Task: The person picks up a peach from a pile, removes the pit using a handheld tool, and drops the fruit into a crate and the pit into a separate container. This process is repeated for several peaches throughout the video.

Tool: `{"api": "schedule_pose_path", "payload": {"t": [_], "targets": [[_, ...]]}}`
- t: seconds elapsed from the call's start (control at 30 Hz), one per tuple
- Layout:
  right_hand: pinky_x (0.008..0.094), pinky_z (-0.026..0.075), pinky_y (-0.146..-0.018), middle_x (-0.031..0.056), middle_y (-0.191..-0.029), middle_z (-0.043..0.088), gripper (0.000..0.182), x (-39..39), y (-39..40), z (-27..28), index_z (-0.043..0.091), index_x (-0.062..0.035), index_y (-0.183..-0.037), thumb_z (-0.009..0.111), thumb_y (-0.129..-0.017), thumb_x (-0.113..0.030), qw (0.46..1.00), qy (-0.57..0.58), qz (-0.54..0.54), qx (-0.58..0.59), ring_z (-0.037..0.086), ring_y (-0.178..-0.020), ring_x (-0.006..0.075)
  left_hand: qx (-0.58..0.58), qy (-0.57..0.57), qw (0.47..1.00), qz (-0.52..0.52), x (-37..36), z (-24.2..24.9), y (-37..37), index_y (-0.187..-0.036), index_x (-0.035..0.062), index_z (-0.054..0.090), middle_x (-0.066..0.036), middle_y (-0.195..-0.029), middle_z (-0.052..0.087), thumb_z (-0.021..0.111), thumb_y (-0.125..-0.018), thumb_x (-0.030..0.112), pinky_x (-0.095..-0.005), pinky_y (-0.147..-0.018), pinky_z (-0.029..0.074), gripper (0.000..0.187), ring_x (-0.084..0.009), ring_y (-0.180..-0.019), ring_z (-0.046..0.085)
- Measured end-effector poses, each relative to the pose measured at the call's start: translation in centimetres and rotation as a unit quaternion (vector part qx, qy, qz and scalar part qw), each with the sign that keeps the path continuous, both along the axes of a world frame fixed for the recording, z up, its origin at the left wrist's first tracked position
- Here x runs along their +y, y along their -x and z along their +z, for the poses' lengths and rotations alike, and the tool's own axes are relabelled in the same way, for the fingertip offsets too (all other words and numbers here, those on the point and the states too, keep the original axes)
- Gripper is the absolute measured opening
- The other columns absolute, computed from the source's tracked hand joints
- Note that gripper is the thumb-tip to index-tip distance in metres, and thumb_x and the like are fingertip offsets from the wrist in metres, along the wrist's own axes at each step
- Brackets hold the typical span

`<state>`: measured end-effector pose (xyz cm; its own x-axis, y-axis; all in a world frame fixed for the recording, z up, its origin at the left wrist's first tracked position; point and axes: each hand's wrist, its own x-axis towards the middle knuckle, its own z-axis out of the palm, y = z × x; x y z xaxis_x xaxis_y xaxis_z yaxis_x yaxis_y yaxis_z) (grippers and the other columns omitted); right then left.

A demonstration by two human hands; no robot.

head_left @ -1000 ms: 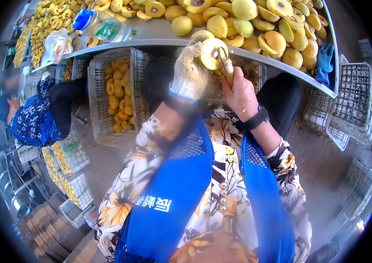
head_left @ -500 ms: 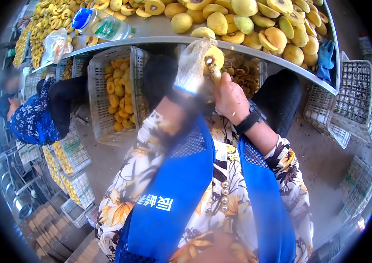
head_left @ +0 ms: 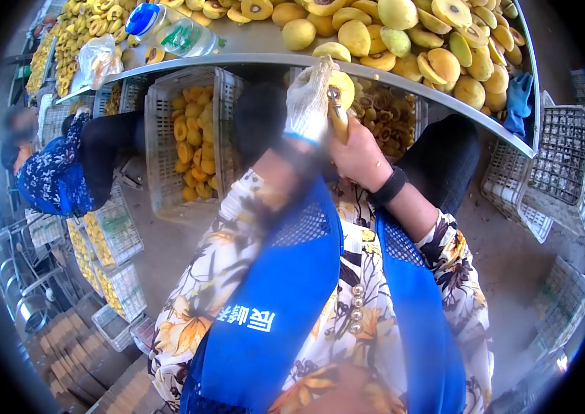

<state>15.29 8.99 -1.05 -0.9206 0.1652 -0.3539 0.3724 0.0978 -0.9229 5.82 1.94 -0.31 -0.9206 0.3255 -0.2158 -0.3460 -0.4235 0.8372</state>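
Since a second ago the two hands have drawn in closer together and a little lower, just under the bench edge, and the peach half has turned so that its cut face no longer looks toward the camera; the bottle on the bench has also slid upward in view.

Nearest the camera lies a blue apron [head_left: 285, 303] over a flowered shirt. Beyond it, the right hand [head_left: 360, 153], bare with a dark watch [head_left: 387, 188] at the wrist, has its fingers closed round the handle of a pitting tool [head_left: 338, 116], whose tip meets the fruit. The left hand [head_left: 308, 103], in a pale glove, has its fingers wrapped round the peach half [head_left: 343, 87], holding it touching the tool, just below the rim of the bench [head_left: 251, 43].

Under the bench, behind the hands, a white crate [head_left: 383, 117] holds dark pits and scraps; left of it another crate [head_left: 189, 131] holds yellow peach halves. On the bench above the hands lie whole and halved peaches [head_left: 409, 34], spread to the right end, where a blue glove [head_left: 518, 96] hangs over the rim. Toward the left end of the bench lies a plastic bottle [head_left: 172, 29] with a blue cap, and beside it a clear bag [head_left: 97, 61]. Far left of the bench a co-worker [head_left: 51, 172] in blue patterned clothing sits among more crates.
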Motion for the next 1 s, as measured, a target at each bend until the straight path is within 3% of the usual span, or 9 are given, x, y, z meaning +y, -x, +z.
{"api": "schedule_pose_path", "payload": {"t": [0.2,0.33,0.6,0.67,0.73,0.8,0.87,0.93,1.0], "targets": [[0.0254,0.033,-0.033,0.0014,-0.057,0.04,0.009,0.5,-0.4,3.3,0.041,-0.0067,-0.087,0.047,-0.08,-0.005,0.933,0.317,-0.017,-0.172,0.036,-0.036,0.0084,-0.012,0.09,0.996,-0.015,0.8,-0.9,-0.1,-0.091,-0.0001,0.06,-0.006,-0.072,0.059,0.061,-0.084,0.016,-0.022,-0.047,0.043,0.017,-0.0104,-0.054,0.053],[0.0248,0.032,-0.033,0.0011,-0.057,0.041,0.011,0.6,-0.3,3.1,0.041,-0.0075,-0.087,0.047,-0.08,-0.003,0.92,0.351,-0.022,-0.171,0.035,-0.037,0.008,0.058,0.093,0.989,-0.101,0.1,-2.2,0.4,-0.096,0.0017,0.061,-0.006,-0.079,0.063,0.054,-0.088,0.029,-0.0234,-0.05,0.044,0.029,-0.012,-0.056,0.055],[0.0221,0.032,-0.032,0.0023,-0.059,0.048,0.008,0.0,-0.7,0.4,0.045,-0.0049,-0.088,0.049,-0.081,-0.002,0.934,0.35,0.068,0.008,0.04,-0.036,0.0081,-0.222,-0.065,0.958,-0.172,-0.7,-1.7,1.4,-0.103,0.0045,0.054,-0.008,-0.081,0.06,0.055,-0.086,0.04,-0.0314,-0.054,0.048,0.039,-0.0206,-0.068,0.058],[0.0208,0.033,-0.033,0.0019,-0.059,0.048,0.007,-0.3,-0.7,0.6,0.046,-0.0042,-0.088,0.05,-0.082,-0.002,0.955,0.292,0.015,0.055,0.04,-0.036,0.0074,-0.224,-0.117,0.957,-0.145,-1.2,-4.3,2.4,-0.106,0.0068,0.05,-0.01,-0.082,0.06,0.051,-0.086,0.048,-0.0338,-0.056,0.05,0.046,-0.0239,-0.071,0.059],[0.0189,0.032,-0.033,0.0001,-0.059,0.048,0.007,-0.2,-0.4,1.1,0.049,-0.0045,-0.09,0.051,-0.083,-0.002,0.957,0.278,-0.043,0.072,0.041,-0.037,0.0061,-0.22,-0.079,0.972,-0.034,-1.2,-0.6,1.2,-0.101,0.0072,0.05,-0.01,-0.079,0.06,0.046,-0.087,0.051,-0.0349,-0.053,0.05,0.046,-0.0248,-0.067,0.06],[0.019,0.032,-0.034,-0.0014,-0.058,0.047,0.008,0.9,-0.5,0.4,0.05,-0.0053,-0.091,0.052,-0.083,-0.003,0.964,0.259,-0.053,0.032,0.041,-0.038,0.0053,-0.086,-0.001,0.996,0.001,-2.5,0.0,1.6,-0.098,0.0079,0.05,-0.009,-0.076,0.06,0.042,-0.088,0.052,-0.0328,-0.048,0.048,0.046,-0.024,-0.063,0.061],[0.0256,0.038,-0.037,0.0067,-0.062,0.054,0.017,2.7,-0.9,-2.2,0.052,-0.0024,-0.089,0.059,-0.08,-0.014,0.997,-0.001,0.011,0.081,0.048,-0.039,0.0124,-0.106,-0.028,0.993,-0.031,-6.5,-0.7,3.4,-0.091,0.0097,0.053,-0.009,-0.079,0.06,0.045,-0.087,0.052,-0.0316,-0.049,0.049,0.043,-0.0223,-0.064,0.061],[0.0299,0.042,-0.04,0.0127,-0.063,0.057,0.025,4.1,-1.9,-6.2,0.053,0.0,-0.086,0.062,-0.077,-0.021,0.931,-0.289,0.052,0.216,0.053,-0.04,0.0175,-0.05,0.103,0.991,0.065,-11.2,-0.2,4.9,-0.098,0.009,0.054,-0.011,-0.08,0.062,0.048,-0.085,0.054,-0.0291,-0.049,0.048,0.047,-0.024,-0.064,0.061],[0.0368,0.047,-0.055,0.0211,-0.068,0.059,0.034,4.5,-2.4,-5.9,0.053,0.0025,-0.085,0.062,-0.074,-0.028,0.971,-0.234,0.049,0.032,0.06,-0.055,0.029,0.091,0.417,0.885,0.184,-15.3,0.1,6.0,-0.105,0.0029,0.061,-0.014,-0.089,0.065,0.059,-0.08,0.045,-0.0273,-0.07,0.049,0.049,-0.0252,-0.076,0.062]]}}
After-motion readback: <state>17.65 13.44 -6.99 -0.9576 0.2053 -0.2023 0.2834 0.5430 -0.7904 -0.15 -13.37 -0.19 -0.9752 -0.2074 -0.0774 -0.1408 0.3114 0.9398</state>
